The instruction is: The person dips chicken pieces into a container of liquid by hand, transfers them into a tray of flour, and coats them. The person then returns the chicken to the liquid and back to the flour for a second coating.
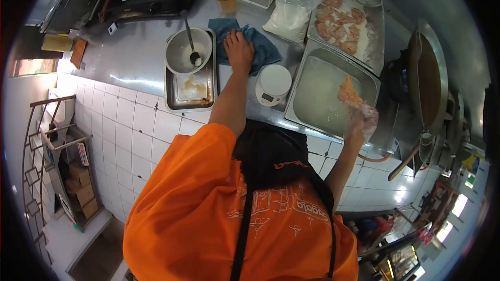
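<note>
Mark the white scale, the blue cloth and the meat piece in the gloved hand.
White scale (pixel 275 79): head view, round top plate.
Blue cloth (pixel 264 48): head view, uncovered fabric.
Meat piece (pixel 348 92): head view, middle of its surface.

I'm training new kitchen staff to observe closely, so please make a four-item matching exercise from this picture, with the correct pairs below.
Column one:
1. Left hand
2. Right hand
3. Kitchen scale
4. Spoon

Column two:
A. White, with a small display
B. Standing in a metal bowl
C. Holding a piece of meat
D. On a blue cloth

Pairs: 1-D, 2-C, 3-A, 4-B
</note>
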